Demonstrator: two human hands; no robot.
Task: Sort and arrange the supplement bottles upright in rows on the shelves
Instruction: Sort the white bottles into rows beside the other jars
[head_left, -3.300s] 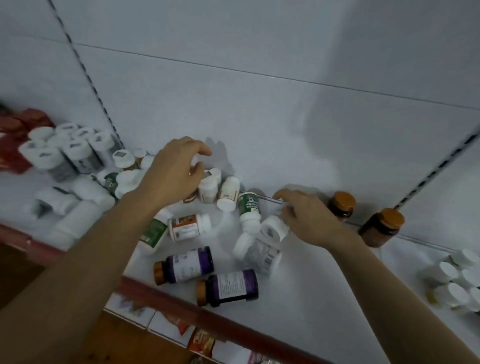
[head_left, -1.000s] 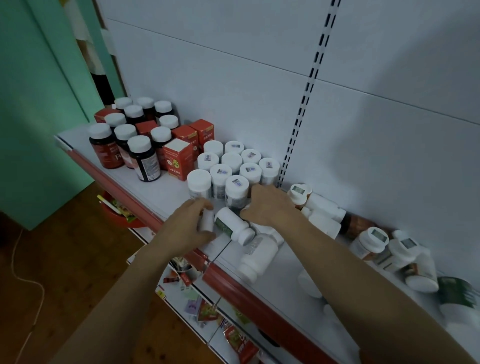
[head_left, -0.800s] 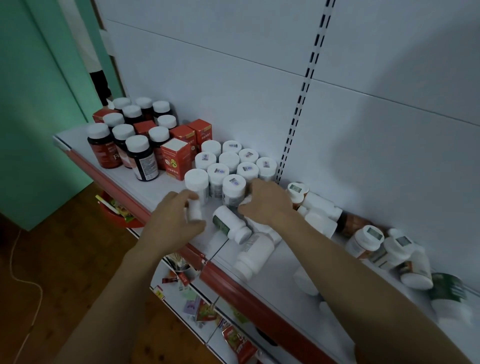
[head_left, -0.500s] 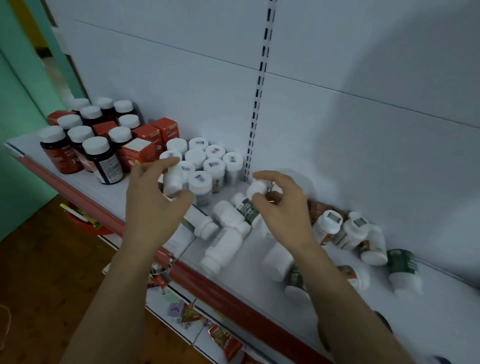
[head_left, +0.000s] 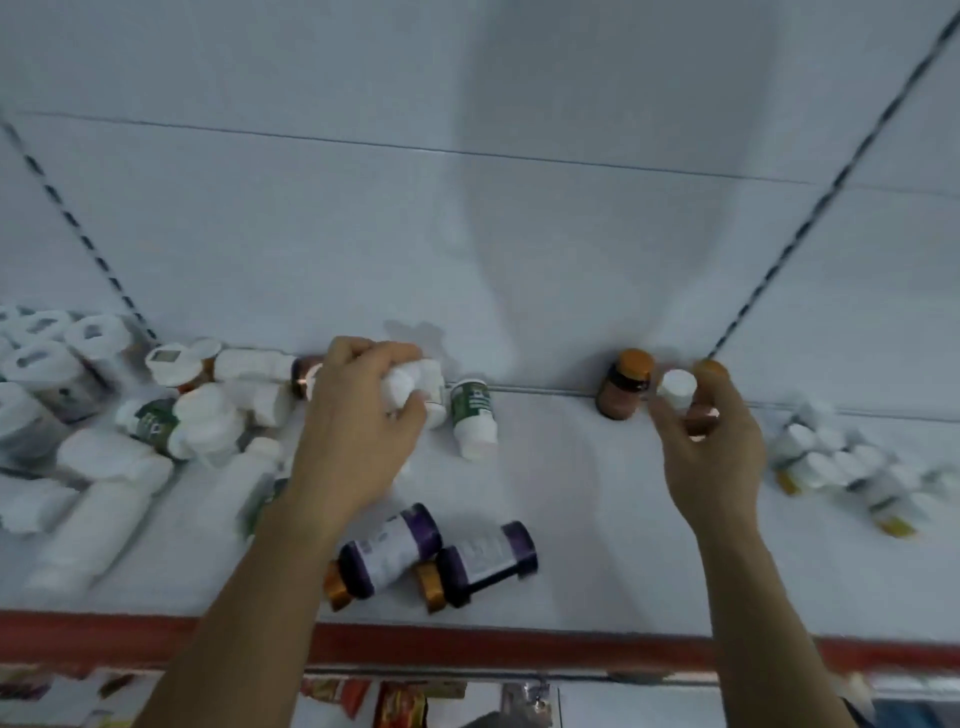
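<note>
My left hand (head_left: 358, 431) grips a white bottle (head_left: 410, 384) among the fallen ones at the back of the white shelf (head_left: 582, 493). My right hand (head_left: 711, 447) pinches a small white-capped bottle (head_left: 676, 391) next to an upright brown bottle with an orange cap (head_left: 623, 387). A second brown bottle (head_left: 701, 418) stands partly hidden behind my right fingers. A green-labelled white bottle (head_left: 471, 418) lies on its side between my hands. Two purple bottles with gold caps (head_left: 389, 551) (head_left: 485, 561) lie near the front edge.
A jumble of fallen white bottles (head_left: 156, 431) covers the left of the shelf, with upright white-capped ones (head_left: 47, 364) behind it. Small white bottles (head_left: 841, 467) cluster at the right. The shelf has a red front lip (head_left: 467, 644); a lower shelf shows below.
The view has swung right along the shelf. My left hand let go of the small bottle by the upright rows and now grips another white bottle. My right hand carried a white-capped bottle to the brown bottles.
</note>
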